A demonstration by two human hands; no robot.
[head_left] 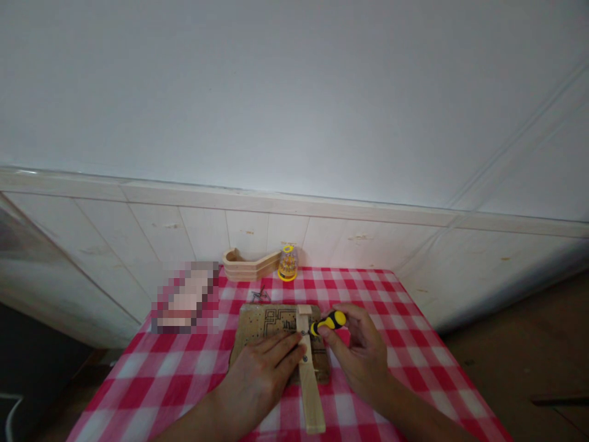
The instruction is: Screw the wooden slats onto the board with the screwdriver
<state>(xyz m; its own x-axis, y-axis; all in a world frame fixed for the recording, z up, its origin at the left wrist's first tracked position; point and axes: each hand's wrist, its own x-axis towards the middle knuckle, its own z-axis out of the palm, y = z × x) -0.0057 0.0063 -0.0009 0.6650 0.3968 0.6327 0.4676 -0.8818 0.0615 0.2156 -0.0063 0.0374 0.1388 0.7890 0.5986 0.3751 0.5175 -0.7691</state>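
A pale wooden strip [312, 399] with a small block at its far end lies across a brown cardboard piece [251, 328] with black printing. Two dark screw heads show in the strip. My left hand [264, 371] lies over the cardboard, its stretched fingers resting on the strip close to the screws; its thumb is hidden. In my right hand [365, 350] is a short yellow and black screwdriver [329, 322], pinched by the handle and tilted. Its tip points left to the farther screw; whether it touches is too small to tell.
Behind the cardboard lie several loose screws [260, 295]. A curved layered wooden piece [251, 268] and a clear container with yellow lid and base [288, 264] stand by the wall. A blurred-out item [188, 298] lies left on the checked tablecloth [391, 307].
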